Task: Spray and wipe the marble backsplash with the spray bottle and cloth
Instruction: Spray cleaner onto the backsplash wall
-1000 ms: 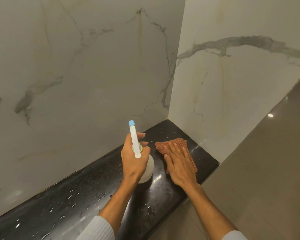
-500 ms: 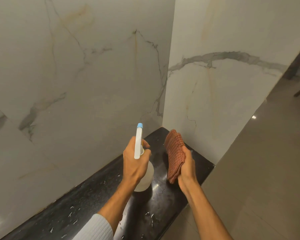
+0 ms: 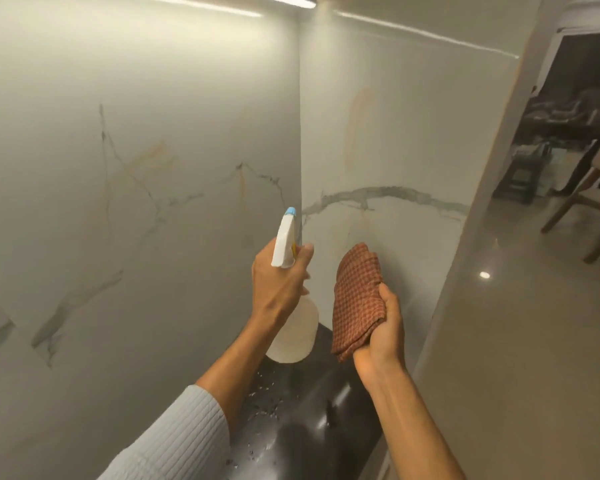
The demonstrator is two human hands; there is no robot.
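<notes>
Left hand (image 3: pixel 278 282) curled round the neck of the bottle (image 3: pixel 291 334) at centre of frame, forefinger up by the yellow trigger. Nozzle uppermost and aimed at the corner of the backsplash (image 3: pixel 136 168), so poised for spraying rather than carrying. Bottle clear of the worktop (image 3: pixel 312 420), base hanging just above that dark, droplet-flecked surface at lower centre.

Right hand (image 3: pixel 383 327) just right of the bottle, fingers and thumb clamped on the lower part of the folded cloth (image 3: pixel 357 299). Cloth held upright, flat face turned toward the right-hand marble panel; near it, contact not certain. Folded thick, probably for a firm wiping pad.

Both held high and close together, likely for wiping straight after spraying. Judged stage: about to spray or wipe near the corner. No wet patches made out on the marble.
</notes>
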